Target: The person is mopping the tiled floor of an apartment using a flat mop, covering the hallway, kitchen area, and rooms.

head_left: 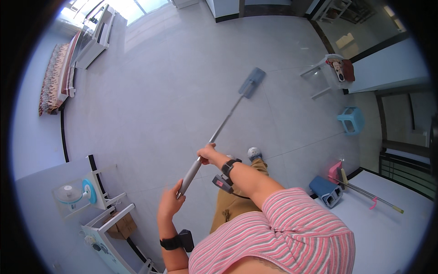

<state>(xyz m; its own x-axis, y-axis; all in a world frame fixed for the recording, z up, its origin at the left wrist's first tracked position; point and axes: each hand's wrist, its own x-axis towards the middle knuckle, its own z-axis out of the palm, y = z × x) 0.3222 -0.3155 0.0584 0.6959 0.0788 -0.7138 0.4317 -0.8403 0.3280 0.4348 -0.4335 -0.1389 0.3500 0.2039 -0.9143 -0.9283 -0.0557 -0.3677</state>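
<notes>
Wears a striped top [278,223] in pink, white and grey, tan trousers [223,210], and black bands on both wrists. Grips the mop [226,119] with both hands: closes the left hand [171,199] round the near end of a thick grey sleeve [190,174], and wraps the right hand [208,154] round the handle farther along, by the far end of that sleeve. Has a dark boxy device [222,184] with a cable just below the right forearm, and a patterned shoe [254,153] showing beyond it. Holds the mop aslant, running forward and rightward from the hands to a flat grey-blue mop head [252,82] resting on the pale tiled floor [155,100]. Has to the left a blue-and-white fan [89,192] and a brown box [123,226]; to the right, a blue container [325,191] beside a pink dustpan [335,170]. Has farther along on the right a light-blue stool [351,121], then a white chair [335,77] bearing dark red items. Faces a white cabinet [96,41] at far left, near a bright glazed opening [141,8].
</notes>
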